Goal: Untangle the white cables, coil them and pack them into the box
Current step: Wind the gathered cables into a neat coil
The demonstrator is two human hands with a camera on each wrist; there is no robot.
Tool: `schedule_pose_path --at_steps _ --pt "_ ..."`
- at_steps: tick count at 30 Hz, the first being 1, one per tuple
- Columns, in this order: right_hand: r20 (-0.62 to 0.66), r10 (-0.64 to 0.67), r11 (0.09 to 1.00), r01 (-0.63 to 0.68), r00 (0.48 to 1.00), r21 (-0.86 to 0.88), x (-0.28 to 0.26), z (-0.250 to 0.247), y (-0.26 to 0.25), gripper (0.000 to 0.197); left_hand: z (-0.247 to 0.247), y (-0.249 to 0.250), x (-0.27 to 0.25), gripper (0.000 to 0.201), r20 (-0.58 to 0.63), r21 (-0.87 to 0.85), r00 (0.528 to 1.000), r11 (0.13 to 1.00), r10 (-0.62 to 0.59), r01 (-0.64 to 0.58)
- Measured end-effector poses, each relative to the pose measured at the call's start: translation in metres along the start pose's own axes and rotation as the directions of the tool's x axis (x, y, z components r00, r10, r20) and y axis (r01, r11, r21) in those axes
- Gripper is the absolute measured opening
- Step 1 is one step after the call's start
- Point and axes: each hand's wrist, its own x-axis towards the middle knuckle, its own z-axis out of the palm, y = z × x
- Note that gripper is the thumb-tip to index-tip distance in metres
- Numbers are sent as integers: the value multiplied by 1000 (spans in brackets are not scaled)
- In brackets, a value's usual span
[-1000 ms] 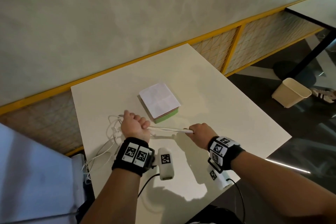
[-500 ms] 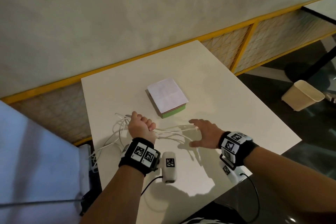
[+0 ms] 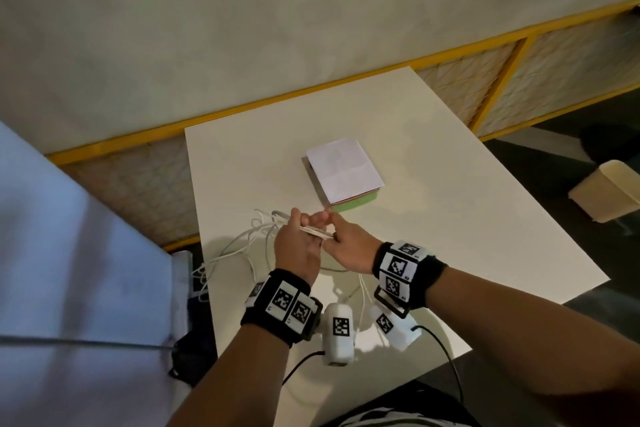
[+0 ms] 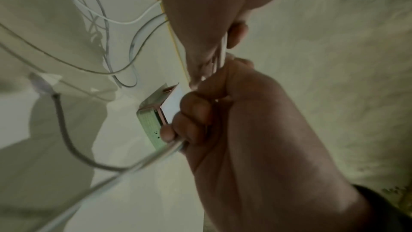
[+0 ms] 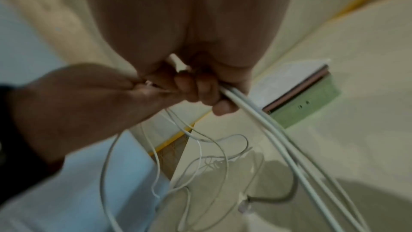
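Several white cables [image 3: 317, 232] run as a folded bundle between my two hands, above the near left part of the white table [image 3: 450, 218]. My left hand [image 3: 298, 242] grips the bundle with curled fingers [image 4: 191, 112]. My right hand [image 3: 343, 243] meets it from the right, its fingers [image 5: 200, 87] curled round the same strands [image 5: 256, 117]. Loose loops of cable [image 3: 242, 246] trail left over the table's edge. The box [image 3: 356, 205], green-sided with a white sheet on top, lies shut just beyond the hands. Which strands are knotted is hidden inside the fists.
A beige bin [image 3: 609, 191] stands on the dark floor to the right. A pale blue surface [image 3: 69, 288] adjoins the table on the left. A yellow-framed mesh partition [image 3: 485, 97] runs behind the table, under a plain wall.
A second ago the hands held the strands stretched apart. The right hand let go and opened flat, then moved left to the left hand and took hold of the bundle again.
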Motion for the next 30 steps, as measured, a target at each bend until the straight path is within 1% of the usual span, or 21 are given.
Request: schedule_pose_path --at_steps 3,4,6,9,11,13,14,15,17,18,21,22,23,25,27,30 --pt "-8 0 986 -1 1000 -166 -1 4 4 39 -8 -5 0 35 49 -12 997 998 -66 66" --pt "-11 -11 974 8 1000 -228 -2 4 4 41 -12 -7 0 35 72 -44 994 995 -88 91" --pt "-5 -26 940 23 1000 -340 -4 1 4 46 -14 -7 0 34 112 -167 987 977 -112 130" --pt "1 -84 898 76 996 -433 -9 -5 4 50 -14 -2 5 35 134 -319 980 930 -148 184" --pt "-8 -108 874 91 994 -477 -14 -11 9 53 -18 9 12 37 87 -406 983 895 -161 183" --pt "-10 -97 856 79 995 -511 -21 -19 22 55 -31 25 22 36 19 -542 986 827 -168 151" --pt "-11 -81 843 63 997 -535 -26 -23 31 55 -39 33 28 31 -20 -591 986 797 -163 120" --pt "-14 -64 827 46 998 -560 -31 -26 39 54 -46 40 33 24 -68 -607 985 790 -156 84" --pt "-13 -44 809 28 999 -587 -41 -33 54 51 -56 46 40 16 -140 -568 978 821 -156 50" --pt "-10 -32 807 20 999 -590 -45 -36 59 48 -59 49 41 19 -155 -545 975 837 -160 51" --pt "-38 36 813 -52 999 -580 -52 -47 78 42 -66 53 46 37 -225 -499 957 865 -182 47" --pt "-33 61 811 -68 998 -581 -54 -50 86 41 -66 54 47 39 -246 -472 952 880 -184 49" --pt "-20 86 807 -81 996 -585 -56 -51 94 40 -65 54 46 40 -259 -446 949 894 -181 48" --pt "-38 117 815 -118 992 -568 -57 -52 106 38 -58 50 44 40 -267 -422 949 906 -167 41" --pt "-76 135 816 -154 988 -557 -55 -52 112 37 -50 43 40 40 -273 -427 948 903 -164 34" --pt "-88 169 819 -189 982 -542 -48 -53 120 35 -44 37 38 40 -296 -423 940 906 -172 33"
